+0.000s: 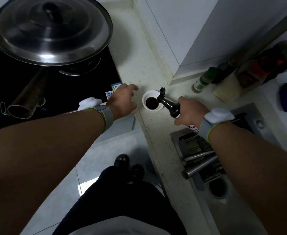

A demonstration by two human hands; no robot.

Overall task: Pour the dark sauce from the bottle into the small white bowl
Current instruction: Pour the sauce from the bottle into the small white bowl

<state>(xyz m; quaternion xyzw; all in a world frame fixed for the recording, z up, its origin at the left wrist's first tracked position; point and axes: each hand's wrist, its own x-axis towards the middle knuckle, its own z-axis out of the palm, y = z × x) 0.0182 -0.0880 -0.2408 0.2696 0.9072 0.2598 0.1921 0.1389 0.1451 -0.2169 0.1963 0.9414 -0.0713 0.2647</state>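
Two hands work over the pale counter [136, 53]: the right hand [190, 111] is wrapped around the body of the dark sauce bottle [170, 106], which is tipped steeply so its neck points down and to the left, spout right over the near-right rim of the small white bowl [146, 97]. The bottle's flip cap [162, 91] hangs open above the spout. A pool of dark sauce [152, 103] already covers much of the bowl's floor. The bowl sits on the counter near its front edge, between the black stove top [51, 92] on the left and the steel sink [251, 116] on the right.

The left hand [122, 100] hovers just beside the bowl on its left, fingers loosely spread and holding nothing — it does not appear to touch the bowl.

Judging from this, the pour is well along, and the main risk is overfilling: the bowl is small and shallow, and a steep tilt could send a sudden glug over the rim. The spout sits close to the bowl's edge rather than its centre, so a slight drift of the wrist could run sauce down the outside onto the counter. With the bowl unbraced and near the front edge, a knock from the bottle neck could shove or tip it.
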